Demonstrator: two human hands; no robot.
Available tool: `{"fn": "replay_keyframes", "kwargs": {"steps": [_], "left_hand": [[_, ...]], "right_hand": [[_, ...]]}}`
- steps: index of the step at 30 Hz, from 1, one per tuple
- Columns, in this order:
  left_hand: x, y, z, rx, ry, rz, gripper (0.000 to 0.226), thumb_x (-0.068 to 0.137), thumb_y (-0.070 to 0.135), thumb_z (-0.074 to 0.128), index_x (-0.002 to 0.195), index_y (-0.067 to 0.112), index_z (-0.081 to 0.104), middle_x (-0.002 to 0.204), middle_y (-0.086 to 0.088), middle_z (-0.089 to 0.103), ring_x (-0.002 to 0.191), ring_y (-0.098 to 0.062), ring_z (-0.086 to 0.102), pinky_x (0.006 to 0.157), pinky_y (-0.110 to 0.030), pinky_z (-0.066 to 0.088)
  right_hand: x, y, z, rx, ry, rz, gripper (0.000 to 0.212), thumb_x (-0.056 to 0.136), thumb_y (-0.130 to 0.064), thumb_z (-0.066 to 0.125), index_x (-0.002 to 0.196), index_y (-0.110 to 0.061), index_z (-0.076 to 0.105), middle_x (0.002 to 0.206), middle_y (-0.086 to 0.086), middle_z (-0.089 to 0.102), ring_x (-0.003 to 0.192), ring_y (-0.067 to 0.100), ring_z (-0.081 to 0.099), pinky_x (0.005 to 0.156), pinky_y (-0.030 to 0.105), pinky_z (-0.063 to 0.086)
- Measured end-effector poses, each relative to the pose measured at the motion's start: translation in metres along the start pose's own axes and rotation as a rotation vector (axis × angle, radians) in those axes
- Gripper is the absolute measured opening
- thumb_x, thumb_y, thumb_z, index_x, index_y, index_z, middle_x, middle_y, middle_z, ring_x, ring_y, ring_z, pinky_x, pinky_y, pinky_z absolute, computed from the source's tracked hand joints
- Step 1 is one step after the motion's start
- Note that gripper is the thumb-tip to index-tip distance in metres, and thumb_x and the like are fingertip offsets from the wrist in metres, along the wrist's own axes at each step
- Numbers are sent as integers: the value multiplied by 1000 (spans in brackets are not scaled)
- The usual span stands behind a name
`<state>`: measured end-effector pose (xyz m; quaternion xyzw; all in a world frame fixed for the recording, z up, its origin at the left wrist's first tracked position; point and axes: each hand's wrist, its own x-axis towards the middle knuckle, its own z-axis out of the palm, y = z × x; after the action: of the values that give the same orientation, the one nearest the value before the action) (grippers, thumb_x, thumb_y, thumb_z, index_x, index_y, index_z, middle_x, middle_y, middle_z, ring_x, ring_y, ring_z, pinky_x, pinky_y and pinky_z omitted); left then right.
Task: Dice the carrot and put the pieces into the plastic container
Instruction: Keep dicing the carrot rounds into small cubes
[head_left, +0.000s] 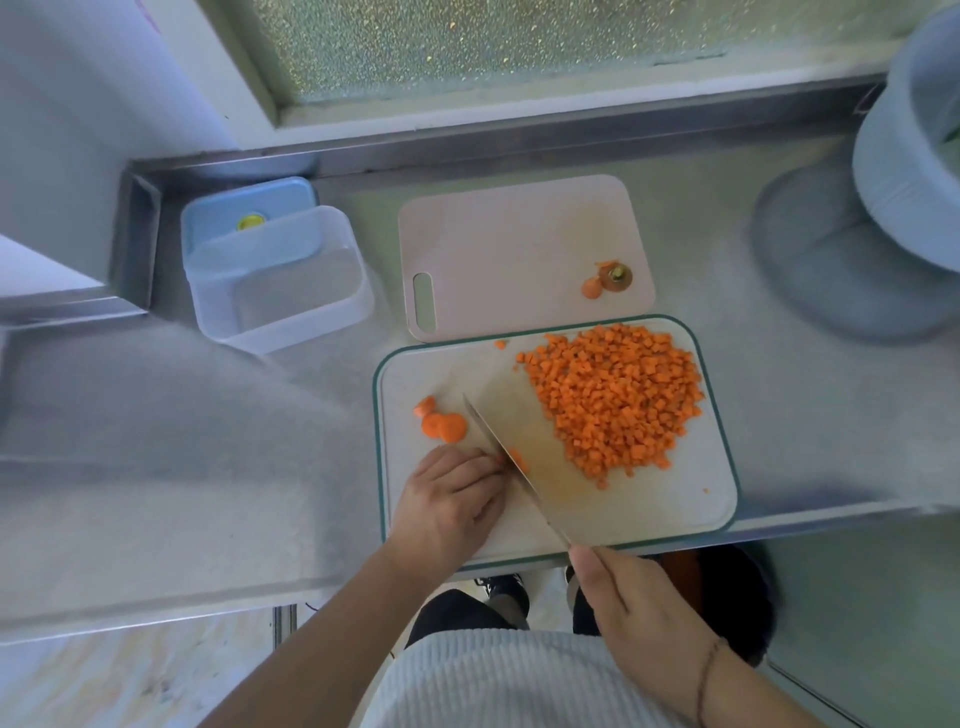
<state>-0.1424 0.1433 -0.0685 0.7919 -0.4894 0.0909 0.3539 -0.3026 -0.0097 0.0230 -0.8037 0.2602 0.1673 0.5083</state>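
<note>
A big heap of diced carrot (615, 397) covers the right half of the white, green-rimmed cutting board (675, 512). Two round carrot slices (441, 423) lie at the board's left. My left hand (449, 501) presses a small carrot piece (518, 460) down on the board, fingers curled. My right hand (631, 600) grips the handle of a knife (511, 470), whose blade stands against that piece. The clear plastic container (283, 278) stands empty at the far left, apart from the board.
A pink cutting board (498, 249) lies behind the white one, with a carrot top and end scraps (608, 278) on it. A blue lid (249, 215) rests behind the container. A pale blue bowl (914, 171) stands at the far right. The counter's raised metal rim runs along the back.
</note>
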Motion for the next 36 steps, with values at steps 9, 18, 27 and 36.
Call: {"fn": "replay_keyframes", "kwargs": {"steps": [9,18,27,36], "left_hand": [[-4,1,-9,34,-55,48,9,90,12,73,86,12,80,101,3,77,101,-15,72,81,-33,52],[6,-8,-22,-48,-89,42,10,90,6,68,93,6,77,102,-7,72,90,-30,68,90,-41,53],[41,-36,-13,-53,-412,329,24,94,14,56,104,10,77,109,-8,71,89,-29,63,75,-37,56],[15,13,1,-16,-140,-202,25,91,29,61,90,14,81,90,2,71,74,-17,66,63,-29,55]], "right_hand": [[-11,11,-1,-94,-44,22,72,84,-75,11,89,-25,63,83,-1,69,85,10,62,85,32,48],[-21,6,-18,154,-29,140,61,83,-73,33,76,-21,62,52,-5,50,52,5,46,58,26,36],[-21,31,-25,296,100,274,84,67,-88,43,79,-6,56,59,15,52,60,19,48,64,29,42],[-12,15,-13,34,33,123,46,91,-57,33,70,-26,60,64,-14,64,64,2,58,69,23,45]]}}
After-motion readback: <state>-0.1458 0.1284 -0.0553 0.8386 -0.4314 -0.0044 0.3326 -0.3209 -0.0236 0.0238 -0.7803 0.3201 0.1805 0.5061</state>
